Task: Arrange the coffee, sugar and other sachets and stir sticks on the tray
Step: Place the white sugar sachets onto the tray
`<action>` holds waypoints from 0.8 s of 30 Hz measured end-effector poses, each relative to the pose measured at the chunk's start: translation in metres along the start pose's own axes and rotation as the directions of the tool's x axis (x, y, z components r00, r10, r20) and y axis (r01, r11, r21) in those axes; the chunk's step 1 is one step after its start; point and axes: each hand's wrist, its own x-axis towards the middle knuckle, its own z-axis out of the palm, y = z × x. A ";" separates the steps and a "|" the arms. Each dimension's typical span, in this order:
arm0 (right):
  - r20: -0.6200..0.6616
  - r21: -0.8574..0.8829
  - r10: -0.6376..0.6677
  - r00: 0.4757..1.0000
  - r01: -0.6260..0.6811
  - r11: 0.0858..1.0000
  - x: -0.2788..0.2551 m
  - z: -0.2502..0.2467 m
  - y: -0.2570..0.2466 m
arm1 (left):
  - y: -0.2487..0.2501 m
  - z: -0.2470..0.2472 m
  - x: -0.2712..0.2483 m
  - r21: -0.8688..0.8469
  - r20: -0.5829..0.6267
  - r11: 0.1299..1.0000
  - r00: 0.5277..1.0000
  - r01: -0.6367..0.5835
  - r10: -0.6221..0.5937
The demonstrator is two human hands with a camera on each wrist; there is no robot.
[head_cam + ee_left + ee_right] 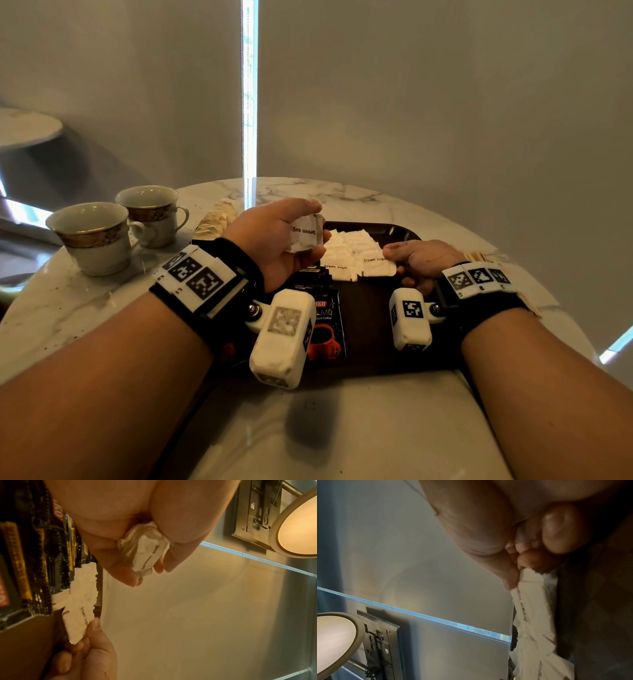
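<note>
1. Head view: left hand [277, 236] grips spare brown sugar sachets [307, 233] above the tray [370, 308].
2. Left wrist: right hand [85, 653] is nearer the laid row.
3. Right wrist: fingertips [511, 580] pinch the end sachet's [532, 601] near edge; it stretches away from them.

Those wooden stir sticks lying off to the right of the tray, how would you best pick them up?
Judging from the head view, the stir sticks lie flat in a loose bundle on the marble table, beside the tray and partly hidden by the right hand. Probably come from above and pinch across the bundle's middle, thumb on one long side, fingers on the other, so they lift level.
</note>
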 end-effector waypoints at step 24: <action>-0.024 -0.024 0.026 0.999 -0.026 0.999 -0.006 0.001 -0.002 | -0.002 -0.002 0.002 0.003 0.004 1.000 1.000 0.004 -0.004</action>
